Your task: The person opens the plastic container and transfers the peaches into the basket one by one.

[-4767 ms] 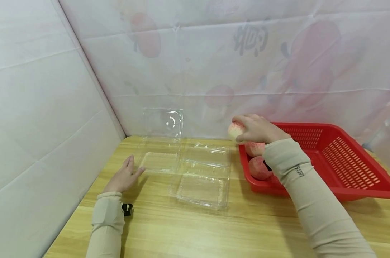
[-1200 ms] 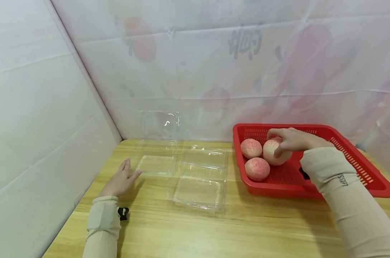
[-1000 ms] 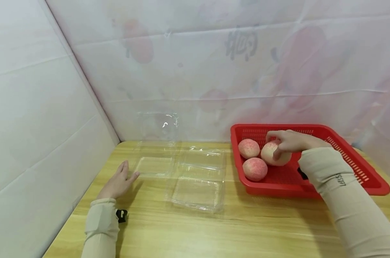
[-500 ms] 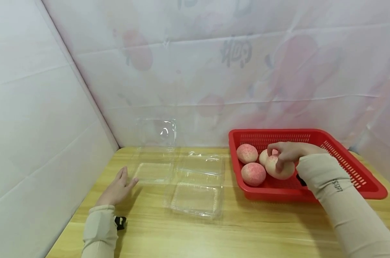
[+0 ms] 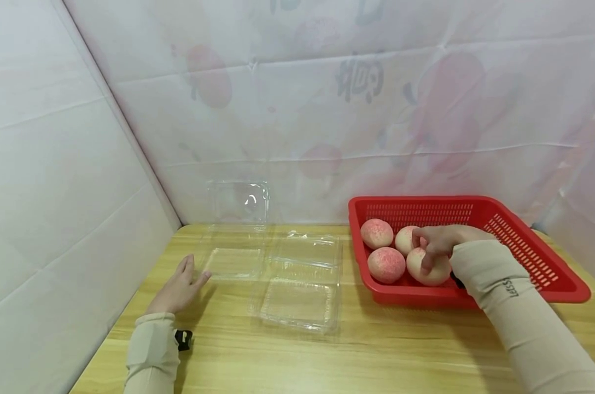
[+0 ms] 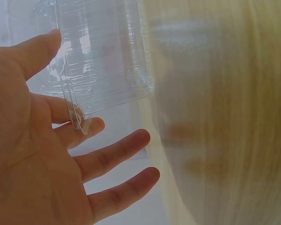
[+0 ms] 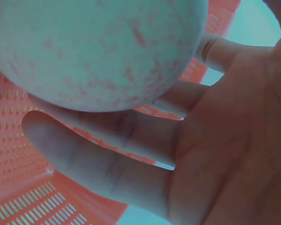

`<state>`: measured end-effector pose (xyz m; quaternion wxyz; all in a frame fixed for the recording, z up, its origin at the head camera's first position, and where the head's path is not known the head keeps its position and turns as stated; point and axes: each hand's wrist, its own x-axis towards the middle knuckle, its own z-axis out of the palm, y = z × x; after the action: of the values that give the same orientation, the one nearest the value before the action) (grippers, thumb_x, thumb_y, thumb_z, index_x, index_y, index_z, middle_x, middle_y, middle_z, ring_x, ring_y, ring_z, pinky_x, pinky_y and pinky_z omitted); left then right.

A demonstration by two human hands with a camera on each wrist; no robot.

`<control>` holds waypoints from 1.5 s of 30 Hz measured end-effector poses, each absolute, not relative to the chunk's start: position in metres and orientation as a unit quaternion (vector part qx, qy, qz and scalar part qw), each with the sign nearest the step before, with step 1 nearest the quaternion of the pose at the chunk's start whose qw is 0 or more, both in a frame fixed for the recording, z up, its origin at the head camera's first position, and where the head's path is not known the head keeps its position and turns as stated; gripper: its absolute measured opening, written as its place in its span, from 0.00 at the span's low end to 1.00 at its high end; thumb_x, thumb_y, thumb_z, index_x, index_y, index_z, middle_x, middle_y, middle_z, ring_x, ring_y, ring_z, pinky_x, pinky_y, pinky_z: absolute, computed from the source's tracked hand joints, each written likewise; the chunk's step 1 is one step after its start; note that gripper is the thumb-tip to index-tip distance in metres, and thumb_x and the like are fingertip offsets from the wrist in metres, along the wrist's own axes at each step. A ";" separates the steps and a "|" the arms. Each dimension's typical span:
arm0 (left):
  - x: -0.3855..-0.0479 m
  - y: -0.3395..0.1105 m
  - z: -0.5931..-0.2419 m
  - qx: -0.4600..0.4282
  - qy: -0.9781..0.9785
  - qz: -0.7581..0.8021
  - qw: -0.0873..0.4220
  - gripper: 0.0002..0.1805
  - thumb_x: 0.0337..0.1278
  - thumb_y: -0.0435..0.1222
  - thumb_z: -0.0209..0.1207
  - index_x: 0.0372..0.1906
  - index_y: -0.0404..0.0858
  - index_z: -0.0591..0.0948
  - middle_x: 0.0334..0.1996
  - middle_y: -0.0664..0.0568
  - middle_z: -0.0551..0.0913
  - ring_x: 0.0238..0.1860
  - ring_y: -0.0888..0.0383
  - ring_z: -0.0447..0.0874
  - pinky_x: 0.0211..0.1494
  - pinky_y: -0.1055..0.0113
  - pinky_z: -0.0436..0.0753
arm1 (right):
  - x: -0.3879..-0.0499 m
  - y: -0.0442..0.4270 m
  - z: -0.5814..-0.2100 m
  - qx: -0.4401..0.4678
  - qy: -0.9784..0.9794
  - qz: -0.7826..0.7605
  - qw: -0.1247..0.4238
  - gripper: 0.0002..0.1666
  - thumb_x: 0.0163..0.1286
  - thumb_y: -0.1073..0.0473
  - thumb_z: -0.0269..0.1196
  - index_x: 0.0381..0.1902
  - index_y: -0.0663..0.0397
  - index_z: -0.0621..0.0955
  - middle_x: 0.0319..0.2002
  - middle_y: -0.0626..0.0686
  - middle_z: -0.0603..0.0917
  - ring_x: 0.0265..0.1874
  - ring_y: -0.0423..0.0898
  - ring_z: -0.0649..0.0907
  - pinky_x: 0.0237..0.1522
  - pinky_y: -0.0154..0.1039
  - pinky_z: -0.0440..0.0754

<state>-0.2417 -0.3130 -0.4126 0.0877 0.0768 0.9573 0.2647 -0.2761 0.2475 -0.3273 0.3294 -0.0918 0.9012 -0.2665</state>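
My right hand (image 5: 445,243) reaches into the red plastic basket (image 5: 474,205) and holds a pale, pink-speckled peach (image 5: 436,274) at its front side. The right wrist view shows that peach (image 7: 103,51) large against curved fingers (image 7: 84,161). Several more sit at the basket's left end: a peach (image 5: 377,234) at the back, another peach (image 5: 386,266) in front, and a pale peach (image 5: 404,241) behind the held one. My left hand (image 5: 176,287), fingers spread, lies beside the rear clear plastic clamshell box (image 5: 234,264). Up close, its fingers touch that box's corner (image 6: 84,123).
A second clear clamshell box (image 5: 299,303) lies with its lid folded back, in front and right of the first. Both rest on a wooden table (image 5: 278,361). White printed cloth (image 5: 287,126) walls off the back and left.
My right hand went from the basket's left end toward its middle. It moved a peach forward, and the pale peach behind came into view. My left hand stays by the box.
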 end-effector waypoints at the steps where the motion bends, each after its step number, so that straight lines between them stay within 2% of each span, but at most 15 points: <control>1: -0.242 -0.313 -0.412 0.076 0.957 0.265 0.088 0.47 0.81 0.51 0.42 0.74 0.15 0.38 0.75 0.21 0.35 0.74 0.24 0.38 0.74 0.34 0.45 | -0.274 0.248 -0.328 -0.077 0.900 -0.272 0.331 0.30 0.53 0.66 0.71 0.51 0.66 0.69 0.45 0.63 0.70 0.46 0.58 0.70 0.43 0.42 0.72; 5: -0.241 -0.314 -0.412 0.074 0.956 0.269 0.091 0.46 0.82 0.51 0.42 0.74 0.16 0.37 0.75 0.21 0.34 0.74 0.24 0.37 0.74 0.34 0.44 | -0.268 0.247 -0.332 -0.032 0.896 -0.287 0.338 0.38 0.54 0.64 0.71 0.59 0.68 0.66 0.53 0.67 0.69 0.53 0.62 0.69 0.50 0.47 0.76; 9: -0.241 -0.314 -0.412 0.072 0.955 0.272 0.092 0.46 0.82 0.50 0.42 0.74 0.16 0.37 0.76 0.22 0.34 0.75 0.25 0.37 0.74 0.34 0.44 | -0.267 0.246 -0.334 -0.045 0.897 -0.287 0.334 0.36 0.54 0.64 0.71 0.56 0.70 0.66 0.49 0.66 0.71 0.51 0.61 0.71 0.50 0.46 0.77; 14: -0.242 -0.314 -0.410 0.077 0.956 0.268 0.090 0.46 0.82 0.51 0.42 0.74 0.15 0.38 0.75 0.21 0.34 0.74 0.24 0.38 0.74 0.34 0.45 | -0.267 0.245 -0.334 -0.040 0.895 -0.299 0.329 0.32 0.54 0.64 0.72 0.51 0.67 0.67 0.45 0.63 0.70 0.48 0.57 0.72 0.45 0.42 0.78; 19: -0.243 -0.313 -0.410 0.080 0.957 0.263 0.090 0.47 0.82 0.51 0.42 0.74 0.15 0.38 0.75 0.21 0.34 0.74 0.23 0.40 0.74 0.34 0.46 | -0.267 0.246 -0.332 -0.053 0.903 -0.285 0.317 0.26 0.54 0.63 0.72 0.44 0.64 0.70 0.39 0.57 0.73 0.42 0.53 0.74 0.40 0.41 0.78; 29: -0.241 -0.311 -0.411 0.080 0.955 0.269 0.094 0.46 0.82 0.50 0.42 0.74 0.15 0.37 0.75 0.21 0.34 0.74 0.24 0.38 0.74 0.34 0.44 | -0.269 0.249 -0.329 -0.076 0.922 -0.227 0.305 0.20 0.56 0.60 0.74 0.39 0.63 0.76 0.34 0.54 0.76 0.36 0.50 0.76 0.37 0.41 0.77; 35: -0.241 -0.312 -0.409 0.082 0.956 0.268 0.091 0.47 0.82 0.51 0.42 0.74 0.15 0.37 0.75 0.20 0.34 0.74 0.23 0.38 0.74 0.33 0.46 | -0.262 0.246 -0.329 -0.059 0.926 -0.242 0.284 0.20 0.57 0.57 0.75 0.37 0.61 0.76 0.34 0.54 0.76 0.37 0.50 0.75 0.38 0.40 0.75; 38: -0.240 -0.314 -0.409 0.081 0.956 0.267 0.090 0.47 0.82 0.51 0.42 0.74 0.15 0.37 0.75 0.20 0.34 0.74 0.23 0.38 0.74 0.33 0.45 | -0.252 0.243 -0.329 -0.022 0.915 -0.309 0.258 0.21 0.57 0.55 0.75 0.35 0.58 0.74 0.34 0.52 0.74 0.39 0.50 0.73 0.39 0.41 0.75; 41: -0.239 -0.315 -0.409 0.080 0.956 0.268 0.089 0.47 0.82 0.51 0.42 0.74 0.15 0.37 0.75 0.20 0.35 0.74 0.23 0.38 0.74 0.33 0.45 | -0.246 0.240 -0.328 0.003 0.903 -0.353 0.246 0.24 0.58 0.53 0.74 0.39 0.59 0.72 0.37 0.54 0.72 0.44 0.52 0.72 0.42 0.42 0.75; 43: -0.239 -0.315 -0.409 0.080 0.956 0.269 0.089 0.47 0.82 0.51 0.42 0.74 0.15 0.37 0.75 0.20 0.35 0.74 0.23 0.38 0.74 0.33 0.45 | -0.245 0.240 -0.327 0.018 0.898 -0.359 0.255 0.30 0.59 0.52 0.74 0.47 0.65 0.72 0.44 0.60 0.73 0.49 0.56 0.71 0.47 0.45 0.76; 45: -0.238 -0.315 -0.410 0.080 0.956 0.268 0.089 0.47 0.82 0.51 0.42 0.74 0.15 0.37 0.75 0.20 0.35 0.74 0.23 0.38 0.74 0.33 0.45 | -0.249 0.240 -0.326 0.005 0.906 -0.322 0.274 0.32 0.60 0.52 0.73 0.49 0.68 0.72 0.45 0.63 0.74 0.49 0.58 0.72 0.47 0.46 0.76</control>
<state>-0.2380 -0.3152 -0.4095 0.0894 0.0803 0.9559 0.2680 -0.2488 0.2403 -0.3258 0.2738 0.0054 0.9061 -0.3223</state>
